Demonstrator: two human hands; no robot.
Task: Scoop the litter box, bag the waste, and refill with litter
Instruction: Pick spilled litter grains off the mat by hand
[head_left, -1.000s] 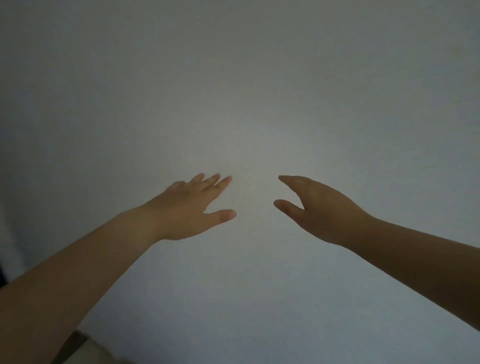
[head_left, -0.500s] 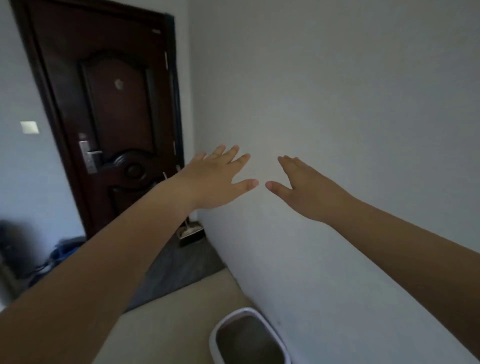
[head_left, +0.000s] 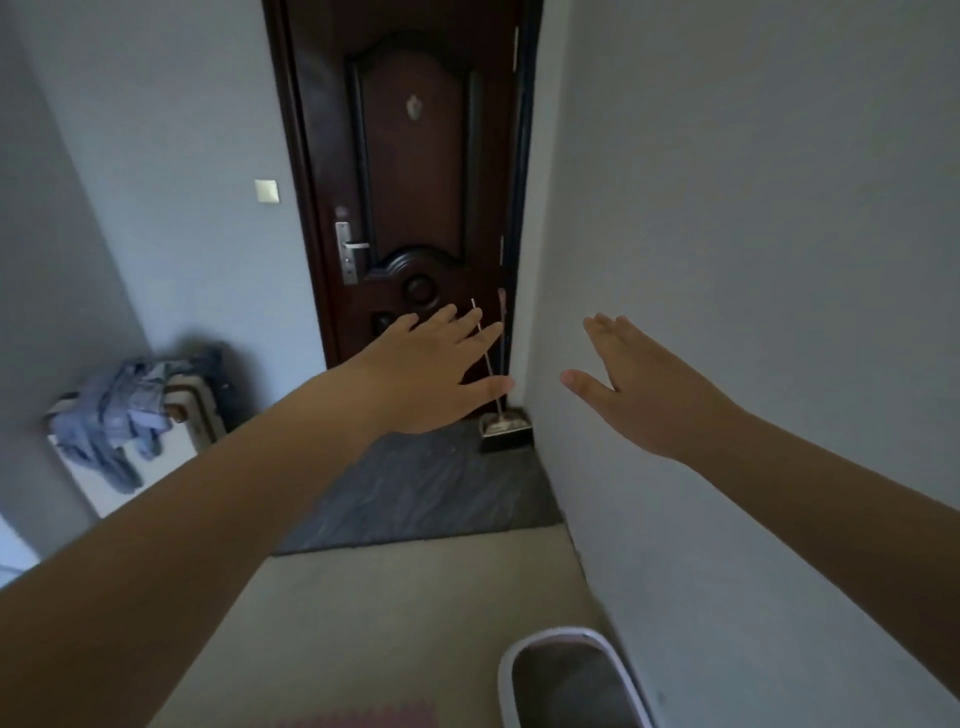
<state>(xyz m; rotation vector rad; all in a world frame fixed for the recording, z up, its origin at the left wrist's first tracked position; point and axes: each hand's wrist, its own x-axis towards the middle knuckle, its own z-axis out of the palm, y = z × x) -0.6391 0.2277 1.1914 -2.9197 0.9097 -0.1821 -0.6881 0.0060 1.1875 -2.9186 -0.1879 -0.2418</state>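
Right wall (head_left: 769, 270): I see plain pale grey paint filling the right side of my view, from the top down to the floor.
Door (head_left: 415, 171): dark brown panelled wood, closed, straight ahead of me at the end of the passage.
Floor (head_left: 395, 618): beige, with the edge of a pink foam mat (head_left: 363, 719) at the bottom of my frame.
Doormat (head_left: 431, 493): dark grey, lying flat at the foot of the door.
Left hand (head_left: 426, 374): stretched out in front of the lower door, back towards me, fingers straight and spread, holding nothing.
Right hand (head_left: 649, 389): stretched out in front of the right wall, fingers straight and close together with the thumb out, holding nothing; it is apart from the left hand.
Litter box (head_left: 505, 675): white rim, dark grey inside, on the floor against the right wall at the bottom edge of my view, partly cut off, well below both hands.
Clothes (head_left: 114, 415): a blue heap draped over a pale ribbed case (head_left: 202, 410) at the left wall.
Dustpan set (head_left: 506, 434): standing on the doormat in the corner between door and right wall, its thin handle leaning.
Door handle (head_left: 349, 252): silver lever on a long plate.
Light switch (head_left: 266, 190): small square plate left of the door frame.
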